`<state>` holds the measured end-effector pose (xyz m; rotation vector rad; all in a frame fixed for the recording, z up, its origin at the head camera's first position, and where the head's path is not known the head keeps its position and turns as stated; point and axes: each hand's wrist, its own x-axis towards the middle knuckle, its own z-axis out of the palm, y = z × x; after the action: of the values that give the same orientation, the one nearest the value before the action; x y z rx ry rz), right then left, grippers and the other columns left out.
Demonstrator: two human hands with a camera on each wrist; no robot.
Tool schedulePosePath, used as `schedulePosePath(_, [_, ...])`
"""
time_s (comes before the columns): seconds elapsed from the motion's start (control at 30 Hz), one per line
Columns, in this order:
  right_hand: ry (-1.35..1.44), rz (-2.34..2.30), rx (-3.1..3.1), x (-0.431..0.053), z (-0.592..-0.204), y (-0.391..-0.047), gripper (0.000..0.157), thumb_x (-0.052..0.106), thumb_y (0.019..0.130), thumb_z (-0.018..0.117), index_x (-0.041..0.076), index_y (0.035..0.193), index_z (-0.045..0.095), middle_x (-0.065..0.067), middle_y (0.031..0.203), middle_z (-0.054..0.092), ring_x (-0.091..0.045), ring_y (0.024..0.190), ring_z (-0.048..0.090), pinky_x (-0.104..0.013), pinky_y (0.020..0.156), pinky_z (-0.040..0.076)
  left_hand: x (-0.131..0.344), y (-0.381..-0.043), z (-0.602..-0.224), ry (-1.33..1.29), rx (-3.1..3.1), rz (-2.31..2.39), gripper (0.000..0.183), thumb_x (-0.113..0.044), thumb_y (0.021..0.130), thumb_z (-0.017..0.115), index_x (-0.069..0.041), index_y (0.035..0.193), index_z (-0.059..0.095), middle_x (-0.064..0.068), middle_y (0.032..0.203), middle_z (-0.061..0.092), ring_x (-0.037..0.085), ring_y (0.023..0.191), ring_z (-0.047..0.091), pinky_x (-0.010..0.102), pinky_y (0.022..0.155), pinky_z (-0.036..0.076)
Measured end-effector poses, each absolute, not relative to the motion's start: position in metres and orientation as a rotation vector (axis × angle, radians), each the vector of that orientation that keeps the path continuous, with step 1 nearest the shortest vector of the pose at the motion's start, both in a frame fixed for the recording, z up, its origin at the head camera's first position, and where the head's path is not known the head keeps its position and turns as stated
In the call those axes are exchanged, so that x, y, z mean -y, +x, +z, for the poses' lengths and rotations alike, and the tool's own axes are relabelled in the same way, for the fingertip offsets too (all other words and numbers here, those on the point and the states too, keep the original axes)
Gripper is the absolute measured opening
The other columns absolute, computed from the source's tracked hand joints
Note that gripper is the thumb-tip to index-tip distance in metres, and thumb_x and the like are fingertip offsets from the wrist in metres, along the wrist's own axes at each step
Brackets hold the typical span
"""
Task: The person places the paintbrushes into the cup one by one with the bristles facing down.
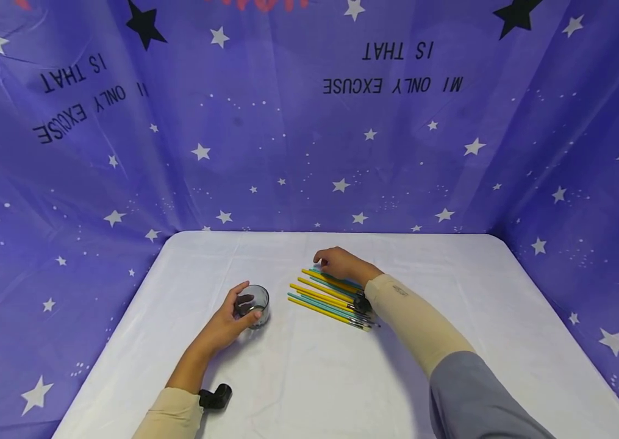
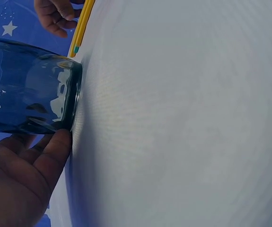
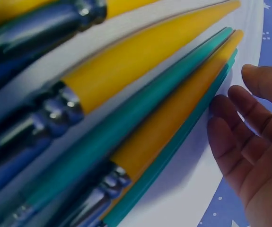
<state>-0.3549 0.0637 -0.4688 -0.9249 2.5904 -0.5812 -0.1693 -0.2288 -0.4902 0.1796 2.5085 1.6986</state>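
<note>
A clear, bluish drinking glass (image 2: 31,90) stands upright on the white table. My left hand (image 1: 227,320) holds it round the sides, thumb at the near side and fingers at the far side. To its right, several paintbrushes (image 1: 322,299) with yellow and teal handles lie side by side, handle ends to the left, metal ferrules and bristles to the right. My right hand (image 1: 342,265) is over the far edge of the row. In the right wrist view its loosely bent fingers (image 3: 225,146) are beside the handle ends, with nothing between them and the thumb.
A white cloth covers the table (image 1: 298,378). Purple curtains (image 1: 309,152) with stars and lettering hang behind it and on both sides. A black camera (image 1: 216,396) is strapped at the left wrist, and another dark one (image 1: 362,303) overlaps the brush ends.
</note>
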Motion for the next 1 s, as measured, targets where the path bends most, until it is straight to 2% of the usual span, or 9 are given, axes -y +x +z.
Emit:
schedulePosePath(0.33, [-0.824,-0.516,-2.520,-0.060,-0.470,-0.359,0.030,0.008,0.098,0.061,0.012,0.128,0.064,-0.005,0.111,0.065,-0.018,0.094,0.058,-0.036,0.089,0.048,0.228,-0.169,-0.491,0.165,-2.512,1.685,0.081,-0.026,0.094,0.071,-0.015,0.156,0.021,0.024,0.146,0.044,0.041,0.136,0.040,0.056,0.112,0.025])
schedulePosePath(0.7, [-0.837,-0.381,-2.529,-0.052,-0.464,-0.357,0.031,0.005,0.098,0.059,0.014,0.127,0.067,-0.005,0.112,0.065,-0.020,0.100,0.056,-0.038,0.097,0.046,0.229,-0.169,-0.491,0.185,-2.484,1.726,0.078,-0.023,0.094,0.070,-0.016,0.155,0.022,0.025,0.147,0.043,0.041,0.135,0.043,0.057,0.111,0.026])
schedulePosePath(1.0, [-0.826,-0.380,-2.541,-0.053,-0.466,-0.358,0.028,0.002,0.098,0.056,0.016,0.119,0.066,-0.003,0.105,0.064,-0.019,0.094,0.056,-0.037,0.091,0.048,0.228,-0.171,-0.494,0.145,-2.517,1.686,0.079,-0.021,0.095,0.069,-0.016,0.156,0.019,0.026,0.148,0.041,0.042,0.136,0.041,0.058,0.112,0.025])
